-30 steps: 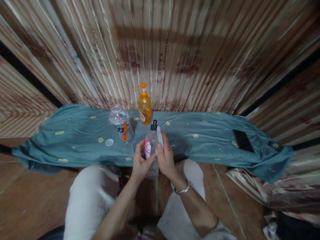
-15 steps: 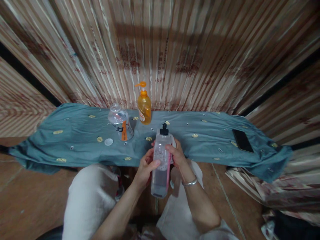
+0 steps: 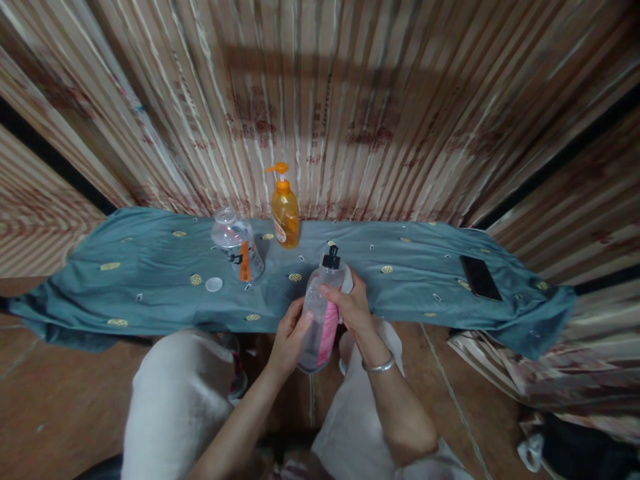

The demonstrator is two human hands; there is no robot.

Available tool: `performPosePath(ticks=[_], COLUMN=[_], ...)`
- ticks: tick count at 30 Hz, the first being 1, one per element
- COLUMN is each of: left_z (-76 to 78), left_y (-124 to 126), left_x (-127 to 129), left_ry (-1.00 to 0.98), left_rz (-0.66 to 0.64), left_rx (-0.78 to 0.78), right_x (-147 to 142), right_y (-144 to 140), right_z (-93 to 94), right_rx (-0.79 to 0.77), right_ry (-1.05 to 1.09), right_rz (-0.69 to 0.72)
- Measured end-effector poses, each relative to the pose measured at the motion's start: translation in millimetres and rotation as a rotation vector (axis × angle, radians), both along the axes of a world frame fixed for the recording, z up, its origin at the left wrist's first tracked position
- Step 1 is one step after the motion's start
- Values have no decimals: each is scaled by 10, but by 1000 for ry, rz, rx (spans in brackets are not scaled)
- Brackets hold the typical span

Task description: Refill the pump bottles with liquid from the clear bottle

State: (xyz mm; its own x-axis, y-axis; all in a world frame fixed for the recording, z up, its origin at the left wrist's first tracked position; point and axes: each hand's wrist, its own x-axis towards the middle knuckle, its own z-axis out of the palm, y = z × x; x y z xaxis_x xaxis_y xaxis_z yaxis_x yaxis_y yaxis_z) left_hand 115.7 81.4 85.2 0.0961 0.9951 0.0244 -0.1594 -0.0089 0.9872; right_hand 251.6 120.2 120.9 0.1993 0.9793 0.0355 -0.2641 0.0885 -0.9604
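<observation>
Between my hands is a clear plastic bottle (image 3: 313, 323) with a black cap and a pink label, tilted over the near edge of the table. My left hand (image 3: 290, 339) is closed on its lower left side, the thumb lying along the front. On the upper right side my right hand (image 3: 351, 305) grips it, thumb across the front. Something white (image 3: 347, 279), perhaps a cloth, shows between the bottle and my right fingers. Beyond stands an orange pump bottle (image 3: 285, 217). Left of that, an uncapped clear bottle (image 3: 237, 247) with an orange and black label stands upright.
A green patterned cloth (image 3: 155, 267) covers the narrow table. Near the uncapped bottle lies a white round cap (image 3: 214, 285). A black phone (image 3: 480, 278) rests toward the right end. Striped curtains (image 3: 320, 120) hang close behind the table.
Both hands have turned the held bottle, so more of its pink label faces me. Its base has come up slightly. The view has shifted a little.
</observation>
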Motion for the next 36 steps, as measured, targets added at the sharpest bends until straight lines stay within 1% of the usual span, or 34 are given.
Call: performPosePath(ticks=[4,8,10,12,15,20,23,28,32,34,36], left_z=[-95,-160,-156,-126,-62,7,37,95,85,56,22], left_y=[-71,-102,-106,-115,-141,-195,-223,-257,-264,-248,-222], left_x=[-8,-22,-39,-59,-83,-91,-83,-51,-20,-15,-22], left_ry=[145,182,141,69,-47,-195,-289,-414,-425,-388,-329], left_rz=[-13,52,45,11,-62,-108,-155,-245,-264,-240,-191], left_rx=[28,20,16,-15,-110,-277,-349,-405,-416,-388,-321], right_x=[-44,-87,-87,-69,-14,79,101,74,31,26,37], right_y=[-15,-21,-13,2,22,24,16,-17,-48,-48,-37], right_z=[17,24,15,-1,-31,-66,-76,-84,-52,-34,-27], right_rx=[16,29,30,20,-10,-57,-65,-55,-61,-67,-70], right_ry=[-65,-110,-112,-97,-48,50,107,175,186,173,149], right_rz=[-30,-26,18,85,211,397,469,546,539,496,430])
